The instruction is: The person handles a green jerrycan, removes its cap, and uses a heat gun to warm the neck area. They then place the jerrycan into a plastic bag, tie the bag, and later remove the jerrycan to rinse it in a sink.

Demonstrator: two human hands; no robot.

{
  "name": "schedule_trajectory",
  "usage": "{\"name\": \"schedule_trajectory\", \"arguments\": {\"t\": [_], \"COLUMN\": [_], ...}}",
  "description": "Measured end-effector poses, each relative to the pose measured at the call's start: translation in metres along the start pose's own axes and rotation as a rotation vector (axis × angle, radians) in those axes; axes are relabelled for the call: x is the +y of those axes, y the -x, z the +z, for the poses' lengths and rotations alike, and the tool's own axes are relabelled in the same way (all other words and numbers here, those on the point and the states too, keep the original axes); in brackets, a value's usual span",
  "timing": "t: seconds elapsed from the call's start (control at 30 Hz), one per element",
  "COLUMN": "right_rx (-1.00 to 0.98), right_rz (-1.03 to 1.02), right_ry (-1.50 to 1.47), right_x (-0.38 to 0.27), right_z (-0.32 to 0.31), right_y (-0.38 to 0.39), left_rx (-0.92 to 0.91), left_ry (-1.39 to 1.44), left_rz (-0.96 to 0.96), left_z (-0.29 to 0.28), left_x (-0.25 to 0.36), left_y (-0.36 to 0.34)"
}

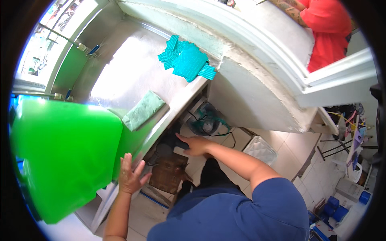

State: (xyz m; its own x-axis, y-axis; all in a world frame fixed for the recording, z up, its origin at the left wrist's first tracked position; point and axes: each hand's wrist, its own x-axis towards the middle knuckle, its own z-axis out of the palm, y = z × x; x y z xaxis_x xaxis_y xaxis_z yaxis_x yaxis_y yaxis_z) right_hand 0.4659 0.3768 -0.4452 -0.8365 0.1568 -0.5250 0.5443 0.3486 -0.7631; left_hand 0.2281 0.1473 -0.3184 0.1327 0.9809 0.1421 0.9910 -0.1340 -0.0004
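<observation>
My left hand (132,176) is raised with fingers spread and holds nothing, close to the right side of a large bright green plastic panel or bin (68,148). Bent low, I reach my right hand (194,145) under the front edge of a metal counter (120,76). Its fingers look stretched out beside dark grey items, and I see nothing held in it. A pale green folded cloth or block (144,110) lies near the counter's front edge. Farther back, crumpled teal woven-looking cloths (187,60) are heaped at the counter's right corner.
Below the counter are a brown patterned box or mat (167,172) and a clear container (207,118) with teal stuff and a black cord. A pale quilted pad (261,150) sits on the tiled floor. Past the low wall (257,88), a person in red (327,24) is at work.
</observation>
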Motion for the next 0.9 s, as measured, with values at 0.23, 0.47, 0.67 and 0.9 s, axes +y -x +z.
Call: {"name": "schedule_trajectory", "arguments": {"t": [0.23,0.47,0.67,0.9], "right_rx": [0.369,0.557,0.624,0.694], "right_rz": [0.127,0.373,0.472,0.561], "right_ry": [0.289,0.240,0.196,0.144], "right_x": [0.080,0.162,0.201,0.234], "right_z": [0.010,0.019,0.039,0.065], "right_y": [-0.227,-0.322,-0.319,-0.321], "left_rx": [-0.098,-0.116,-0.070,-0.090], "left_ry": [0.035,0.133,0.111,0.280], "left_rz": [-0.089,-0.084,-0.126,-0.144], "left_z": [0.006,0.005,0.006,0.011], "left_x": [-0.002,-0.005,0.001,-0.003], "left_y": [0.017,0.014,0.011,0.011]}}
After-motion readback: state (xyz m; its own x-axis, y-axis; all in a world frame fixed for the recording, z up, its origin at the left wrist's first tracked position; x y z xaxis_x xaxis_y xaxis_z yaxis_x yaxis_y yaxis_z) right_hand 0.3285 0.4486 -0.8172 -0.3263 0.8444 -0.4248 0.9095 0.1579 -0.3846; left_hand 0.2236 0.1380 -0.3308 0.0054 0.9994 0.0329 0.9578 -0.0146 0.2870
